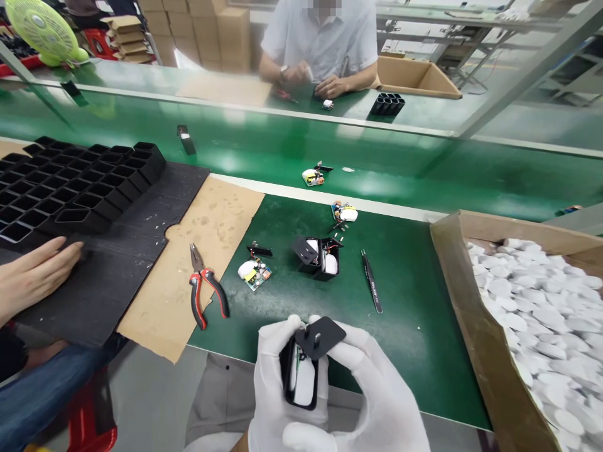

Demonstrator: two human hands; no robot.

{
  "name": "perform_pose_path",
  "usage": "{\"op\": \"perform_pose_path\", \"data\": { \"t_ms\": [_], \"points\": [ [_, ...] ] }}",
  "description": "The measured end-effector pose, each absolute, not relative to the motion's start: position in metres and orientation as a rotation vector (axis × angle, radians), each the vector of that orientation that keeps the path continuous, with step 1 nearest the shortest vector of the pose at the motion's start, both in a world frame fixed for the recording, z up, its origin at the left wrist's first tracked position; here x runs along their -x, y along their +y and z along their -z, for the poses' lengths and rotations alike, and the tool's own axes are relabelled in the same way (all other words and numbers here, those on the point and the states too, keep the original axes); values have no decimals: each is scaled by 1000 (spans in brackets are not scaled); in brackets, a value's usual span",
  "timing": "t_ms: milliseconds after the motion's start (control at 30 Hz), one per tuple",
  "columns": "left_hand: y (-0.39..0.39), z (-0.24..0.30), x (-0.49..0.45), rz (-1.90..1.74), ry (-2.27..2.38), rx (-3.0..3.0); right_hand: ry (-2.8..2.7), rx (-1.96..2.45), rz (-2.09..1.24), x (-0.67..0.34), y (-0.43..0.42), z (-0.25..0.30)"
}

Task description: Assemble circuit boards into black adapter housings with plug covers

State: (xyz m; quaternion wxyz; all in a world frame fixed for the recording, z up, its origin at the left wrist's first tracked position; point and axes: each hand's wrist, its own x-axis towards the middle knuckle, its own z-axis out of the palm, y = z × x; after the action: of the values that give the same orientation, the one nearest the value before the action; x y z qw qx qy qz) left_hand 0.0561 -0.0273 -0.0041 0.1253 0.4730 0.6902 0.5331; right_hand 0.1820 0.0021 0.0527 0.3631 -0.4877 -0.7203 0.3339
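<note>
At the near table edge, my gloved left hand grips an open black plastic case with a white piece inside it. My gloved right hand has its thumb side and fingers around a black plug cover with metal pins, tilted over the case's far end. Beyond my hands stand two more filled black cases, one with its cover propped up. Circuit boards with white pads lie to their left and behind them. Black tweezers rest on the right.
Red-handled pliers lie on cardboard at left. A co-worker's hand is near many black cases. A box rim surrounds white pads at right. Across the green belt another person works.
</note>
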Motion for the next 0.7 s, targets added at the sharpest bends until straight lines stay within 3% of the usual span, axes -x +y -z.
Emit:
{"op": "perform_pose_path", "data": {
  "t_ms": [267,467,567,700],
  "points": [
    [-27,4,-71,-1558,1872,-1185,-1620,1199,-528,-167,-22,-38],
    [-11,-2,-80,-1621,1847,-1379,-1859,1226,-222,-174,-23,-25],
    [-5,-9,-84,-1579,1920,-1526,-1907,1223,-182,-181,-18,-19],
    [0,-12,-86,-1587,1923,-1549,-1547,1332,-342,-165,-19,-10]
  ]
}}
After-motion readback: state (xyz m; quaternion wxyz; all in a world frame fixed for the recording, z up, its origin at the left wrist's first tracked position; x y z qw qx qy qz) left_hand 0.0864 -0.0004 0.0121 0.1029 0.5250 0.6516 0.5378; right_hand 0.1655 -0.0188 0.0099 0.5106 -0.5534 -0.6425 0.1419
